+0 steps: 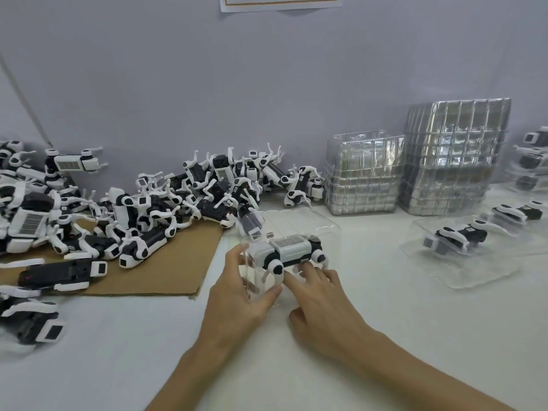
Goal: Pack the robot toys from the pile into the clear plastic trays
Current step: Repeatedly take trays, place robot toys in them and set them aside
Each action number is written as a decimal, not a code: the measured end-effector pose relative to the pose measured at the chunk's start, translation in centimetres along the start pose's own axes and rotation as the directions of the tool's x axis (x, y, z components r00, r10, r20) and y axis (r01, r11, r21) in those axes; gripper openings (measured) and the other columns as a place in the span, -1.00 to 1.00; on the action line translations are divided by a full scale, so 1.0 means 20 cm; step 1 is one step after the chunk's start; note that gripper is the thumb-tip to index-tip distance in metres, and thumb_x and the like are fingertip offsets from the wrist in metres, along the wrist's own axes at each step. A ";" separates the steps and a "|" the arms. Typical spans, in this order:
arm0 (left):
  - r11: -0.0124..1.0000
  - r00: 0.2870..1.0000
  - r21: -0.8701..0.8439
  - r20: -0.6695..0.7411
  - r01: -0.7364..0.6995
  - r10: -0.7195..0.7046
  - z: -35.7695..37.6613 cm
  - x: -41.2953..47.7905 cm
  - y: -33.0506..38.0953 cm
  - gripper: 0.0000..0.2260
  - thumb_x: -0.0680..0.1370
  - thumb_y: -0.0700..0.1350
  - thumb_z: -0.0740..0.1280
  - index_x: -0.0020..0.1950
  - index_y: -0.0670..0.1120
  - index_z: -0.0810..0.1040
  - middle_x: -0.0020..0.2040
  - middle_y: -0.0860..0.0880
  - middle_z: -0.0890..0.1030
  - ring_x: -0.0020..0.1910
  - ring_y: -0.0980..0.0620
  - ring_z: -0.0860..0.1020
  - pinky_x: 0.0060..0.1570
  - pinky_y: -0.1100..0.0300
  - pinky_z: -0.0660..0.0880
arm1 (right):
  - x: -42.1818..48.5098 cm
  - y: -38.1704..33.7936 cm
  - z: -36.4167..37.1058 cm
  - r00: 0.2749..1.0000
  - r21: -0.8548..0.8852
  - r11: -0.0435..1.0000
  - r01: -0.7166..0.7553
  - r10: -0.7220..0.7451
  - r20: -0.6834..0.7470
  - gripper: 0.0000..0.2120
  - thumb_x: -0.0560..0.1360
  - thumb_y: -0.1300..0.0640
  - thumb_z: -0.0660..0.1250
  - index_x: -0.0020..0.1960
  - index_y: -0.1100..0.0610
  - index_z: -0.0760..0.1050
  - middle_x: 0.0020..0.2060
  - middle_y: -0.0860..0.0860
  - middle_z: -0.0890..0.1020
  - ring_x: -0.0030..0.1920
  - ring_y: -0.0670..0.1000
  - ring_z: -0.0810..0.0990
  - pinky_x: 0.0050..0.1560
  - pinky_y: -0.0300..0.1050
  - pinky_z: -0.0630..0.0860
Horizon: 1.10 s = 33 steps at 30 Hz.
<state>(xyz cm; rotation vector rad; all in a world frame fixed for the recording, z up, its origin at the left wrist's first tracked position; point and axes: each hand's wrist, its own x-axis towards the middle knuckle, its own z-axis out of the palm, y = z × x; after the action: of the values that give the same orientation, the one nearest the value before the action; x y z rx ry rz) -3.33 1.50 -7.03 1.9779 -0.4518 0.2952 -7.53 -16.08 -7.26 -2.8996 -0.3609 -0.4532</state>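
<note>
Pale matte wall behind, smooth white table in front. Big tangled pile of black-and-white robot toys, hard glossy plastic, boxy bodies with thin curved white legs, sprawls across the left half. Part of it sits on a flat brown cardboard sheet with a ragged near corner.

Right of the pile, against the wall, stand two blocks of nested clear trays, ribbed and shiny: a taller stack and a shorter stack, just beside each other. Further right, filled trays lie on the table, each with a toy inside. More sit at the far right edge, blurred.

Centre: one clear tray, thin see-through moulded plastic with rounded corners, holds a robot toy with a white body, barcode label on top and black round joints.

Left hand grasps the tray's near-left edge, thumb on the near side, fingers curled round the left wall. Right hand has nothing clasped: its index and middle fingers are stretched out, pressing against the toy's legs.
</note>
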 end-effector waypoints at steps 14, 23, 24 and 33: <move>0.988 0.981 0.148 -0.195 0.050 -0.021 0.03 0.01 0.01 -0.21 0.17 0.42 0.40 0.33 0.26 0.25 0.04 0.32 0.49 -0.31 0.22 0.56 -0.24 0.03 0.57 | 0.02 0.01 0.00 1.000 0.156 0.988 0.002 0.001 -0.018 -0.57 0.42 0.21 0.19 0.26 -0.02 0.39 0.10 0.02 0.40 0.09 0.09 0.43 0.10 -0.05 0.36; 0.985 0.970 0.110 -0.217 0.133 -0.107 -0.01 0.05 -0.02 -0.20 0.26 0.22 0.61 0.39 0.14 0.32 0.07 0.16 0.53 -0.21 0.01 0.60 -0.16 0.04 0.57 | 0.03 0.04 0.00 0.990 0.204 0.974 0.103 -0.080 -0.119 -0.60 0.50 0.27 0.32 0.31 0.03 0.56 0.08 0.10 0.62 0.08 0.12 0.58 0.08 -0.09 0.38; 0.985 0.967 0.072 -0.213 0.157 -0.139 -0.02 0.05 -0.03 -0.19 0.25 0.21 0.62 0.39 0.14 0.33 0.07 0.15 0.54 -0.24 0.01 0.60 -0.17 0.07 0.56 | 0.03 0.04 0.00 0.981 0.171 0.978 0.123 -0.094 -0.171 -0.65 0.50 0.26 0.36 0.26 0.04 0.60 0.04 0.06 0.66 0.07 0.08 0.62 0.17 -0.07 0.37; 0.956 0.954 -0.149 -0.125 0.252 -0.272 -0.06 0.08 -0.04 -0.22 0.20 0.31 0.52 0.32 0.03 0.40 0.13 0.09 0.54 -0.17 -0.10 0.68 0.00 -0.20 0.61 | 0.05 0.14 -0.09 0.821 0.132 0.970 0.205 -0.097 -0.562 -0.84 0.44 0.16 0.45 0.01 0.05 0.67 0.01 -0.08 0.67 0.07 -0.02 0.61 0.23 0.00 0.39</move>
<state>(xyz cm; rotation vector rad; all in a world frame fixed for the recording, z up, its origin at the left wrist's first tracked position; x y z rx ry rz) -1.55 2.64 -6.39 1.8463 -0.1088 0.2315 -6.28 -18.91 -5.66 -2.4158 -0.5051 -1.1792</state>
